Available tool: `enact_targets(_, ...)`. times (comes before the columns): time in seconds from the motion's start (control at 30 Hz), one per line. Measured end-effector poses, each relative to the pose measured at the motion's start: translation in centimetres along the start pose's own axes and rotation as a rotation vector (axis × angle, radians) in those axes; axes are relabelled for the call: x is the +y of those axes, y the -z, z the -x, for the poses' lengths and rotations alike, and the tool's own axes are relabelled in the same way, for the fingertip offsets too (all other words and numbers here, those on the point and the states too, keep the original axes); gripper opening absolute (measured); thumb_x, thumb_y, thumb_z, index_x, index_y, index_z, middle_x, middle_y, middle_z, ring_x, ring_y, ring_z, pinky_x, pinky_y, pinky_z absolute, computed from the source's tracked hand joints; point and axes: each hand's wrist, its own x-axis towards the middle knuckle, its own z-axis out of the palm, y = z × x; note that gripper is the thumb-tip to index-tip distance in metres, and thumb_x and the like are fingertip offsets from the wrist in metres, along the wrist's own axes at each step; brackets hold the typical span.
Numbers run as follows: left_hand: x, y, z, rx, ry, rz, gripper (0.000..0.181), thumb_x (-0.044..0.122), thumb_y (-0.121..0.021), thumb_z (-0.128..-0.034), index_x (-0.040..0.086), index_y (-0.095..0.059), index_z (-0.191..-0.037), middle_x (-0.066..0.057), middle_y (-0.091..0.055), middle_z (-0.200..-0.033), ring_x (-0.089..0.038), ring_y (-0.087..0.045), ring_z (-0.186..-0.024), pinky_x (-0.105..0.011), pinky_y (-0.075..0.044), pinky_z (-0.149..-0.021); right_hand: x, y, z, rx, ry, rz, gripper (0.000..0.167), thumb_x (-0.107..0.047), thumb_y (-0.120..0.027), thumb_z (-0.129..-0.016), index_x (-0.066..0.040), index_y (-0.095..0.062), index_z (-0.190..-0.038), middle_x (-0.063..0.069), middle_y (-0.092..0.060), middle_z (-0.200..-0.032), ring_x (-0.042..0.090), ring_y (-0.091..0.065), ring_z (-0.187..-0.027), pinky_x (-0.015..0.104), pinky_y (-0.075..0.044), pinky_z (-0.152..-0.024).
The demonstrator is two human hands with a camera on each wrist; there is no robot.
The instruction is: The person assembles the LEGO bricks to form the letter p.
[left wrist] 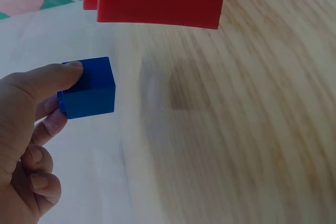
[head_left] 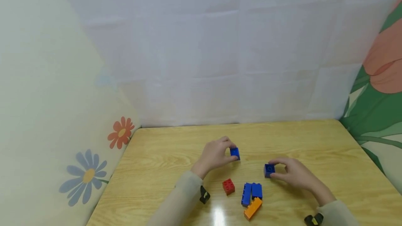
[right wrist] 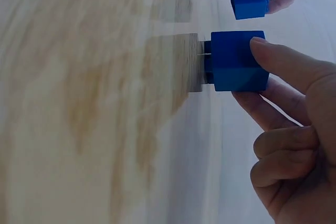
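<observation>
My left hand (head_left: 216, 154) pinches a small blue brick (head_left: 235, 153) between thumb and fingers, its studs on the side away from the tabletop in the left wrist view. To the right, my right hand (head_left: 292, 173) pinches another small blue brick (head_left: 269, 170) by its sides. That one is turned over: its hollow underside faces up in the head view, and its studs point at the table in the right wrist view. A gap separates the two held bricks. Nearer the body lies a red brick (head_left: 228, 186), closest to my left forearm.
Two more blue bricks, a long one (head_left: 246, 194) and a shorter one (head_left: 257, 191), lie side by side on the wooden table (head_left: 150, 170). An orange brick (head_left: 253, 208) sits in front of them. A white cloth (head_left: 220, 62) hangs behind the table's far edge.
</observation>
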Motion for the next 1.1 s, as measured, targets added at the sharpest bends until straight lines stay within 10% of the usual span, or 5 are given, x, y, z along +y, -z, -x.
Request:
enact_targets(0.67, -0.5, -1.3, 0.1, -0.073, 0.058, 0.032, 0.039, 0.041, -0.084, -0.0889, 0.017, -0.077, -0.119, 0.004, -0.068, -0.112, -0.011, -0.066, -0.096, -0.028, -0.056, -0.083, -0.4, 0.2, -0.4, -0.027, -0.03, 0.038, 0.059, -0.029, -0.092, -0.079, -0.011, -0.069, -0.13, 0.008, -0.068, -0.13, 0.041, -0.058, -0.127, 0.065, -0.043, -0.104)
enact_targets(1.1, -1.6, -2.1, 0.7, -0.118, 0.213, 0.22, 0.056, 0.045, -0.087, -0.0841, 0.015, -0.072, -0.129, 0.003, -0.071, -0.12, -0.018, -0.065, -0.112, -0.04, -0.052, -0.098, 0.1, -0.3, -0.4, -0.049, -0.092, 0.049, 0.055, -0.032, -0.093, -0.078, -0.012, -0.071, -0.125, 0.012, -0.068, -0.13, 0.045, -0.056, -0.127, 0.067, -0.043, -0.102)
